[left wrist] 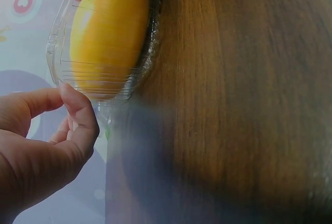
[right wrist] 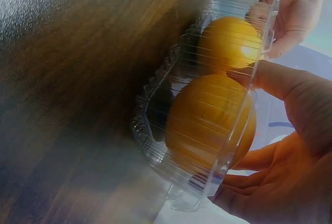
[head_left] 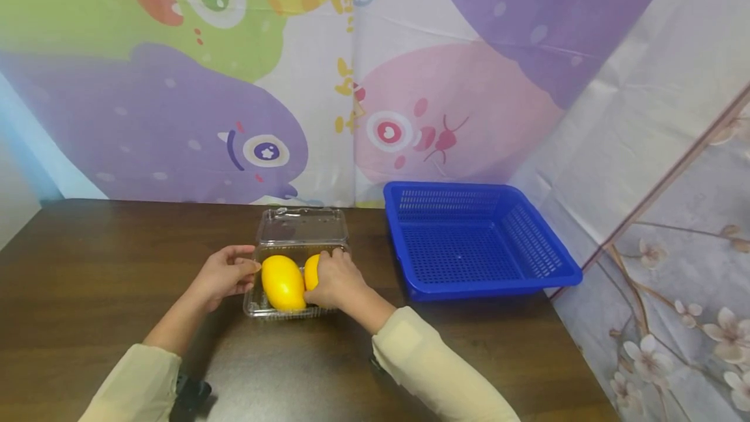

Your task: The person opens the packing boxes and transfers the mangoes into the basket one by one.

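Observation:
Two yellow mangoes lie in a clear plastic clamshell box (head_left: 274, 313) on the table, its lid (head_left: 301, 226) folded open toward the wall. My left hand (head_left: 225, 277) pinches the box's left rim between thumb and forefinger, beside the left mango (head_left: 283, 284). Over the right half of the box, my right hand (head_left: 340, 282) grips the right mango (head_left: 312, 272) from above and covers much of it. In the right wrist view, thumb and fingers curl round this mango (right wrist: 205, 117) inside the box wall, and the other mango (right wrist: 228, 45) sits right against it.
A blue plastic basket (head_left: 457, 288) with slotted walls and nothing in it stands to the right of the box. Behind the dark wooden table (head_left: 105, 266) hangs a cartoon-printed cloth (head_left: 328, 148). A flowered cloth (head_left: 662, 298) borders the right side.

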### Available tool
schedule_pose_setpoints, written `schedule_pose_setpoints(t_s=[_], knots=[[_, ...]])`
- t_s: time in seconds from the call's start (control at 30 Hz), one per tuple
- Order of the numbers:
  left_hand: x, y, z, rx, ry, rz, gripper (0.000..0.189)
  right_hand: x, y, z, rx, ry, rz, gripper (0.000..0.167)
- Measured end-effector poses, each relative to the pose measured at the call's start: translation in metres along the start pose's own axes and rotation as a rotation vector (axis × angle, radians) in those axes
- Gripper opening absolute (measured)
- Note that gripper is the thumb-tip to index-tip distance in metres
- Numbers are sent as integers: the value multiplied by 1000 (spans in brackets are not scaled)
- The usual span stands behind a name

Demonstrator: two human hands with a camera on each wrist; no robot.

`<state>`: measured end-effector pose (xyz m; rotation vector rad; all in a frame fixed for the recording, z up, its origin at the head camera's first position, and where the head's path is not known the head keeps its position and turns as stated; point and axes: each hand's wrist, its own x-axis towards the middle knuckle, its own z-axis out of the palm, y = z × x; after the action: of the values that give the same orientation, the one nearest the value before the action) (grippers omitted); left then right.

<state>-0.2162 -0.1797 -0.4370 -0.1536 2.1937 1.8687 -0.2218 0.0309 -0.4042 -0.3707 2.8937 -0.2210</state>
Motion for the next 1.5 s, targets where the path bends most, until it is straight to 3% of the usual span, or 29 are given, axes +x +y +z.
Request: schedule_pose_setpoints(t_s=[0.37,0.9,1.5], knots=[[0,2,-1,0,5,5,55,4,-5,-1,-42,-46,30,88],[1,-1,0,-26,9,-3,55,6,-2,4,59,-55,21,87],[1,-1,1,-10,21,-14,55,2,3,-5,181,52,-22,89]])
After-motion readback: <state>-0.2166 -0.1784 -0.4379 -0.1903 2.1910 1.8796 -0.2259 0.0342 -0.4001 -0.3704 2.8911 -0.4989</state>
